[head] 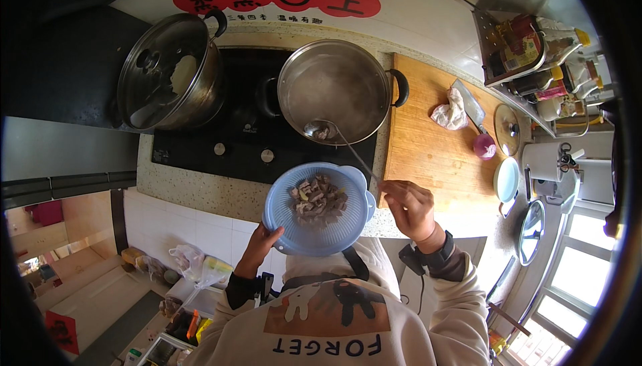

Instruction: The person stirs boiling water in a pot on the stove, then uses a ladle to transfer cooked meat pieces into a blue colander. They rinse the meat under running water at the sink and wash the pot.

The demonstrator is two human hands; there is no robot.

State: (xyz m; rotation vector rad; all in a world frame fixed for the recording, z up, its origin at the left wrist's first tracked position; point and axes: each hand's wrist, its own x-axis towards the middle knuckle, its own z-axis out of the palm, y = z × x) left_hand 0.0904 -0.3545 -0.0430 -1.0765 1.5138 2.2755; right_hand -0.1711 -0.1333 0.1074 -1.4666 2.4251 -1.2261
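Observation:
My left hand (260, 245) grips the lower left rim of a blue plastic colander (355, 225), which holds a heap of cooked meat chunks (319, 200) with a bit of something yellow. In my right hand (410, 208) is the handle of a metal ladle (317, 126). The ladle's bowl, with some meat in it, is over the near edge of a steel pot (284, 110) of cloudy, steaming liquid. Whether the bowl touches the liquid I cannot tell. The colander is held in front of the counter's edge, below the pot.
A larger pot with a glass lid (165, 72) occupies the left of the black hob (235, 140). On the wooden cutting board (426, 165), right, lie a cleaver (469, 102), a crumpled white bag (451, 110) and a red onion (484, 146). Beyond are a light blue pan (506, 179) and glass lids (531, 233).

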